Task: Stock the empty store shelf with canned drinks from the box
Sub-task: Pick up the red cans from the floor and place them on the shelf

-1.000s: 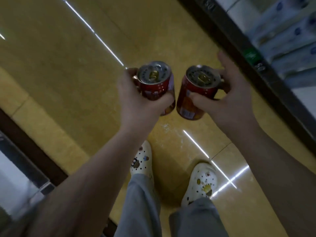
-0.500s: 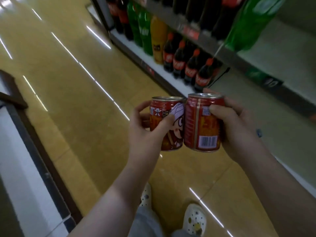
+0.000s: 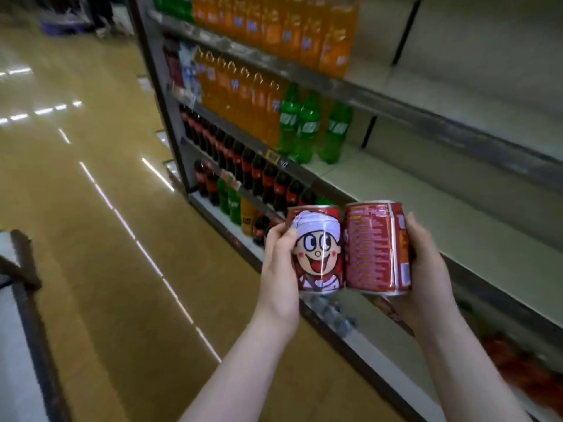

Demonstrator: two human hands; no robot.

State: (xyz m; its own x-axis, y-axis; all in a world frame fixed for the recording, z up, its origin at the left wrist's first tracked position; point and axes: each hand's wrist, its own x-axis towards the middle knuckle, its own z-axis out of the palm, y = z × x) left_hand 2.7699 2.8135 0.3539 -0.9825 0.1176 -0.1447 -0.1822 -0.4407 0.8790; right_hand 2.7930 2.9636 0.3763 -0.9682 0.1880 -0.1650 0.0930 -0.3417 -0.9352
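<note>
Our left hand (image 3: 278, 269) curls round the cartoon-face can (image 3: 316, 248), our right hand (image 3: 426, 269) round the text-side can (image 3: 374, 248); both touch, upright, before the bare shelf (image 3: 457, 226). Earlier the barcode faced us.

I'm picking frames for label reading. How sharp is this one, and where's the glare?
Head view: the cartoon can in the left hand is sharp, with a thin glare streak down it; the text can in the right hand is too soft to read; the orange bottles are smeared; bright light reflections streak the floor.
</note>
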